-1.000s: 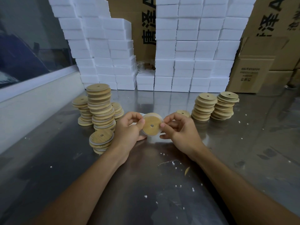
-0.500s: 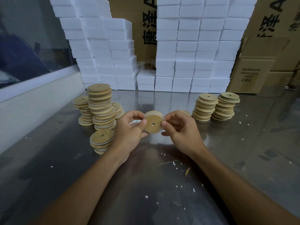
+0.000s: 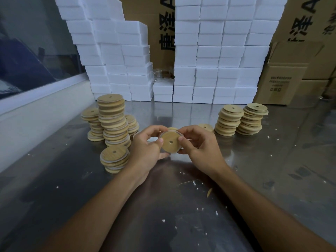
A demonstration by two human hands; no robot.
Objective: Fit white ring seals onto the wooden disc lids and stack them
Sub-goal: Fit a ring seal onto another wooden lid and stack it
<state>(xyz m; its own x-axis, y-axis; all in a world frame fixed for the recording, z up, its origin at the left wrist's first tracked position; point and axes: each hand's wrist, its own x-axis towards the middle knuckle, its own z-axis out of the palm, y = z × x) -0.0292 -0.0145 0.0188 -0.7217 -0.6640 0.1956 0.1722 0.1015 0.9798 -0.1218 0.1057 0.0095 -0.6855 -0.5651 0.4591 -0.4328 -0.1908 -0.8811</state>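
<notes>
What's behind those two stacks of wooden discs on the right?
Behind the two right stacks stands a wall of white foam blocks, with a brown cardboard box beside it. What lies behind the blocks is hidden.

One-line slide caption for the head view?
Both hands, left and right, hold a wooden lid while fitting its white seal.

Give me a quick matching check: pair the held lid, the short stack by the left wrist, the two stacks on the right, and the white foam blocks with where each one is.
Things:
1. held lid
2. short stack
3. two right stacks
4. white foam blocks

Places:
A. piled against the cartons at the back
B. on the table beside the left hand
C. pinched between both hands, the right hand on its far side
D. on the table, right of the hands

Pairs: 1-C, 2-B, 3-D, 4-A
</notes>
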